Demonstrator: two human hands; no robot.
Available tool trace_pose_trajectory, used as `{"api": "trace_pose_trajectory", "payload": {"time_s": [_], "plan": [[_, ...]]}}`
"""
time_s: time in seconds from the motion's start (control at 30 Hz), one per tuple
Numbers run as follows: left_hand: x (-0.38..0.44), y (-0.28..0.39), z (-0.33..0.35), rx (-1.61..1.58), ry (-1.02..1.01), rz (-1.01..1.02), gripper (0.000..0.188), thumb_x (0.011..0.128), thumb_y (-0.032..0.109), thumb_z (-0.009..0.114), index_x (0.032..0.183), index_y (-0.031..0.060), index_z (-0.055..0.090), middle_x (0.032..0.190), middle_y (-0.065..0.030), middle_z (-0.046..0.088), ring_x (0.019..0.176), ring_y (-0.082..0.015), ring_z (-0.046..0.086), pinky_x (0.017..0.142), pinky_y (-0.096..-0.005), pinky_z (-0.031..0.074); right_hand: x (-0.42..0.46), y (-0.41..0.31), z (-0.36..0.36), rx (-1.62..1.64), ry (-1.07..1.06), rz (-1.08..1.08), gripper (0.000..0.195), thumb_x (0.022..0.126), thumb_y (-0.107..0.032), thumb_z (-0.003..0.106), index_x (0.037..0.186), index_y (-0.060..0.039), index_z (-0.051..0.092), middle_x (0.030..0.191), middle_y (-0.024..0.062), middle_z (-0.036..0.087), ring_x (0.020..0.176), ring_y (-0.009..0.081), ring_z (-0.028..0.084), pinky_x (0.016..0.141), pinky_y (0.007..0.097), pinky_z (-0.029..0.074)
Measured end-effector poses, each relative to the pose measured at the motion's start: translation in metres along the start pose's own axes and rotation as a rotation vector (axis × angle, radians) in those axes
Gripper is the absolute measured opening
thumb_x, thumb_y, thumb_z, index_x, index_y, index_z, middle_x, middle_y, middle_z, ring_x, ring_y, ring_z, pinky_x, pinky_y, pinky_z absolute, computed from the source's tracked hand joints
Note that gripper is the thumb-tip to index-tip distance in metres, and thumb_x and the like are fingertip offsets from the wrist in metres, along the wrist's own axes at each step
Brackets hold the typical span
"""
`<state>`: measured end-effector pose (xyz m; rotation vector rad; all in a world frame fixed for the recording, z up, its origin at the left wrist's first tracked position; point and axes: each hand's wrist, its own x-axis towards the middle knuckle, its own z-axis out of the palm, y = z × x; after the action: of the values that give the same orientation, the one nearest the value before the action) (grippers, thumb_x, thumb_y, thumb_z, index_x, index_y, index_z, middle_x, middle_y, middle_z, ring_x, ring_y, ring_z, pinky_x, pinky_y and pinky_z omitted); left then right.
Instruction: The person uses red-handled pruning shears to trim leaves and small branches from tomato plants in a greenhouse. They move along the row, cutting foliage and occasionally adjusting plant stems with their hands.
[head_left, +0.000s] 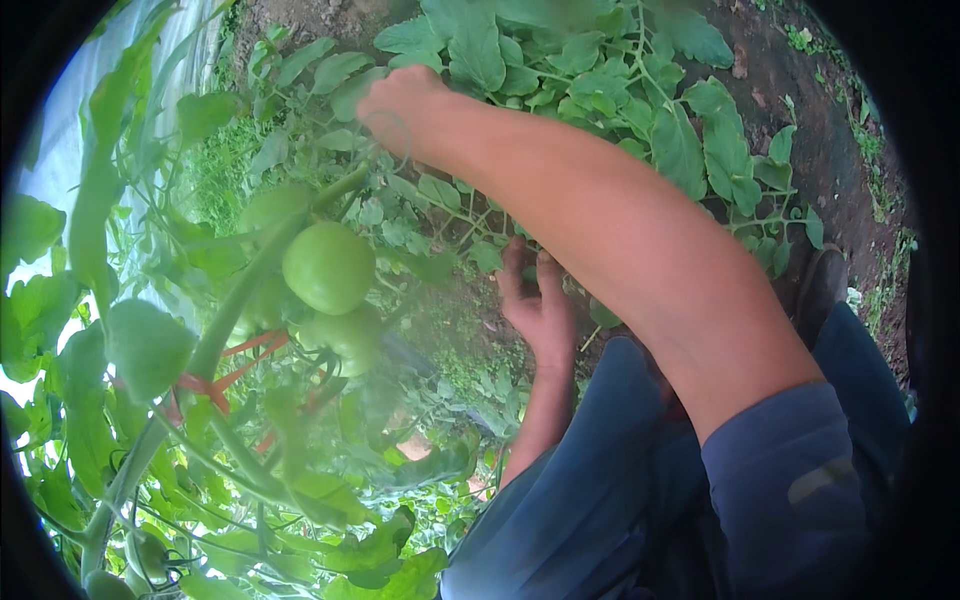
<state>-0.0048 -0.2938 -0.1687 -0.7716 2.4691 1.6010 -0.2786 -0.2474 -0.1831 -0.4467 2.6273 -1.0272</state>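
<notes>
My right hand (401, 109), at the end of a bare forearm crossing the upper middle, is curled among tomato leaves near the upper end of a thick green stem (244, 300). Whether its hidden fingers grip anything cannot be told. Lower down, beside my knee, my left hand (534, 289) points upward, with two fingers apart near small tomato leaves (486, 256); no held thing shows. Left of my hands, a green tomato (329, 268) hangs by the stem, and another green tomato (346, 341) is just below it. Orange-red ties (217, 388) loop around the stem.
Leafy tomato shoots (600, 82) spread over brown soil (810, 157) beyond my forearm. Dense foliage (322, 555) fills the lower left, with pale sheeting (64, 127) behind the upper-left leaves. My blue-trousered leg (570, 480) and a dark shoe (821, 289) are close by.
</notes>
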Motion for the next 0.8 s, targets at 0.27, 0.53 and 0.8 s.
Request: {"api": "trace_pose_trajectory", "payload": {"time_s": [0.27,0.53,0.8], "plan": [[-0.007,0.001,0.002,0.005,0.004,0.025,0.033,0.1,0.007,0.065,0.13,-0.0081,0.063,0.125,-0.0148,0.063,0.112,-0.0218,0.063,0.097,-0.0331,0.051,-0.039,0.017,-0.002,0.12,0.03,0.117,0.024,0.081,-0.024,0.072,0.102,-0.0124,0.078,0.101,0.0141,0.077,0.097,0.0321,0.074,0.084,0.0462,0.057],[-0.015,0.004,0.007,0.061,-0.011,0.006,0.031,0.096,0.009,0.074,0.123,-0.005,0.069,0.118,-0.0153,0.068,0.114,-0.022,0.063,0.102,-0.035,0.048,-0.016,0.022,-0.056,0.416,-0.318,0.224,0.049,0.083,-0.043,0.072,0.116,-0.0068,0.07,0.097,0.0151,0.073,0.095,0.0305,0.072,0.08,0.0469,0.056],[-0.015,0.0,0.015,0.185,-0.101,0.114,0.025,0.089,0.008,0.079,0.112,-0.0005,0.074,0.11,-0.0143,0.073,0.104,-0.0243,0.065,0.096,-0.0375,0.049,0.031,0.024,-0.023,1.463,-0.324,0.552,0.054,0.088,-0.046,0.07,0.119,-0.0048,0.054,0.105,0.0168,0.064,0.071,0.0219,0.065,0.054,0.0393,0.052]]}}
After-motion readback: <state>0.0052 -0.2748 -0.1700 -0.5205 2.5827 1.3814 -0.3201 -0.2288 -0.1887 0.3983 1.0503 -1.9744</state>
